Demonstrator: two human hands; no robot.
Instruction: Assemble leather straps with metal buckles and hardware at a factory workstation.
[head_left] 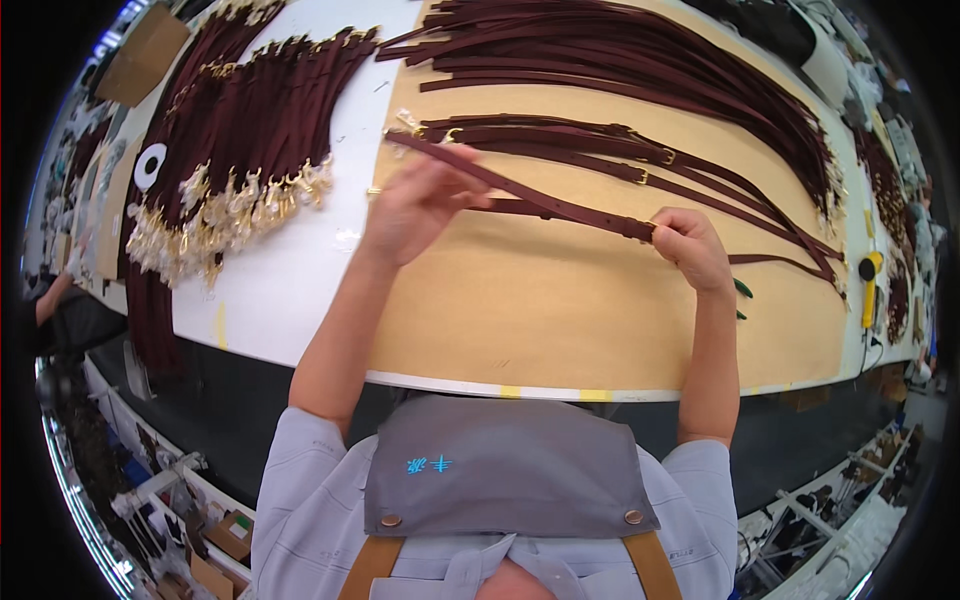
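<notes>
Worktable: white top [280, 310], tan mat [560, 320] over its middle and right.
Strap pile: loose maroon straps [620, 55] across the far side of the mat, beyond both hands.
Hung-hardware bundle: maroon straps with clear-wrapped gold fittings [250, 215], left of the left hand, apart from it.
Buckled straps: several [540, 138] laid on the mat, just beyond the held one.
Held strap: maroon, punched [575, 211], raised in front of the body between the hands.
Strap long axis: slants far-left to near-right; punched tip points away and left, buckle end toward the right hand.
Nearer hand: right hand [695, 250], right at the buckle end; thumb and forefinger pinched closed on it.
Left hand: [415, 205] near the tip end, fingers half-curled, blurred; strap crosses at the fingertips, tip runs past them. Firm grip or loose contact: cannot tell.
Buckle: gold [653, 229], against the right fingertips, mostly covered.
</notes>
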